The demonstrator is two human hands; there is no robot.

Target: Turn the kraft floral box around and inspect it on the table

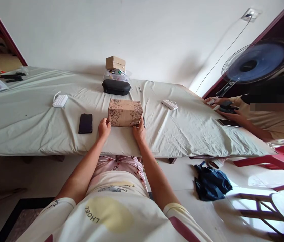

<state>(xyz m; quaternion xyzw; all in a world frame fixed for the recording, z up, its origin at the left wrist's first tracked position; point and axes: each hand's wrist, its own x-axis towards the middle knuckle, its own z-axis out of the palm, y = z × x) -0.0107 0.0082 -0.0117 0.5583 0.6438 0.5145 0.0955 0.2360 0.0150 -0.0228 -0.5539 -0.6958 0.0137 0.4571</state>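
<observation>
A brown cardboard box (125, 113) with dark scribbled flower-like drawings at its corners stands on the cloth-covered table in front of me. My left hand (104, 127) grips its lower left edge, fingers curled against the side. At the lower right corner, my right hand (139, 131) holds the box with the thumb in front and the fingers round the side. A small dark object (144, 122) shows just beside my right fingers; its kind is hard to make out. Left of my left hand lies a dark phone (85, 123).
Behind the box are a black zip case (116, 87), a clear plastic container (116, 76) and a smaller carton (115, 63). White corded devices (60, 100) (169, 104) lie on both sides. Other people's hands (229, 111) show at right and far left. A fan (255, 64) stands right.
</observation>
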